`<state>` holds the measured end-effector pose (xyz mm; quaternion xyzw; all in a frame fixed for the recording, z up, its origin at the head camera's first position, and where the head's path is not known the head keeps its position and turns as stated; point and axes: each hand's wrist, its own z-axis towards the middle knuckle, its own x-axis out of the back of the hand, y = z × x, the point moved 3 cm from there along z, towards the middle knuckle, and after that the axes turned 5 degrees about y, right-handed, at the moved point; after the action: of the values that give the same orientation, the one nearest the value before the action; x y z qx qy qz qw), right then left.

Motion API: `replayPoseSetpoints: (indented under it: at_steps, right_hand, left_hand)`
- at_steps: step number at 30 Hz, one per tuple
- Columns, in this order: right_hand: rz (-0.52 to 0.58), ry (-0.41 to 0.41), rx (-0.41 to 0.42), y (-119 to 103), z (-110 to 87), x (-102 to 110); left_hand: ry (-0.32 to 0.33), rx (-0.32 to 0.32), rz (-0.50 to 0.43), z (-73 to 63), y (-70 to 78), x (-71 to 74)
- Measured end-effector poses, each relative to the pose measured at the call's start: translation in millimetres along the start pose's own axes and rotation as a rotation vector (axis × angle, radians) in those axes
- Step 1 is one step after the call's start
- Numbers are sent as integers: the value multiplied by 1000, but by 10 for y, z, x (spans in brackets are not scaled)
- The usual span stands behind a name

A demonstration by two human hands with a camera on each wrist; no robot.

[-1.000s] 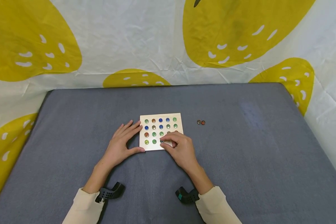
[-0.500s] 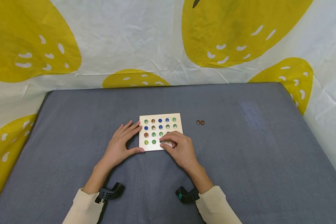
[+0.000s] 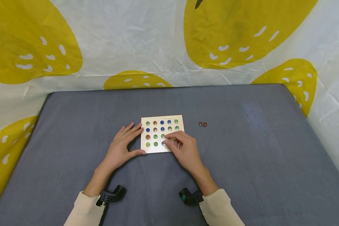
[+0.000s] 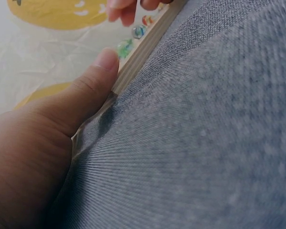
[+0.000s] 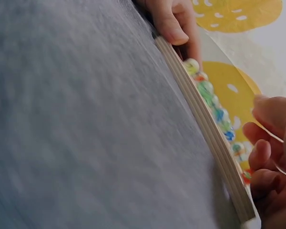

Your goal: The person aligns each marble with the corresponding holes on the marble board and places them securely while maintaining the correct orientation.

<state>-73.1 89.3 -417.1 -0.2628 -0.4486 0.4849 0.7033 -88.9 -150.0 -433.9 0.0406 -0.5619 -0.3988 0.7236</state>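
A pale wooden board [image 3: 144, 119] lies on the grey cloth, with rows of glass marbles set on it. My left hand [image 3: 121, 147] rests against its left side, fingers spread and fairly straight; the thumb [image 4: 93, 81] touches the near left corner. Over the near right part hovers my right hand [image 3: 184, 150], thumb and index finger slightly apart with nothing between them. Just left of those fingertips sits a blue marble [image 3: 163, 143] in the nearest row. Some marbles on the right are hidden under this hand. In the right wrist view, the fingers [image 5: 274, 114] stand beside the marbles [image 5: 219, 114].
Two loose marbles, one brownish [image 3: 200, 124] and one reddish [image 3: 205, 124], lie on the cloth to the right of the board. The grey-covered table [image 3: 260, 163] ends at the back against a white curtain [image 3: 135, 40] with yellow shapes.
My right hand has let go of the blue marble in the nearest row and drawn slightly right, its fingertips parting. The left hand and the board keep their places.
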Motion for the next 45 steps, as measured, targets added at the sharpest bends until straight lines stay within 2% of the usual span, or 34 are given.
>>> replayPoseSetpoints:
  at_steps: [8,14,27,35,45]
  right_hand:
    - [-31,141,-17,26,95,266]
    - [-104,186,-1,133,144,449]
    - [-216,232,-70,342,164,688]
    - [-263,226,-135,390,168,711]
    - [-294,224,-168,410,160,713]
  left_hand:
    - [7,-9,-2,7,13,15]
    - [5,-7,5,9,6,24]
    - [9,-10,7,17,-1,27]
    - [8,-6,3,16,0,27]
    - [6,-3,-1,6,-7,15]
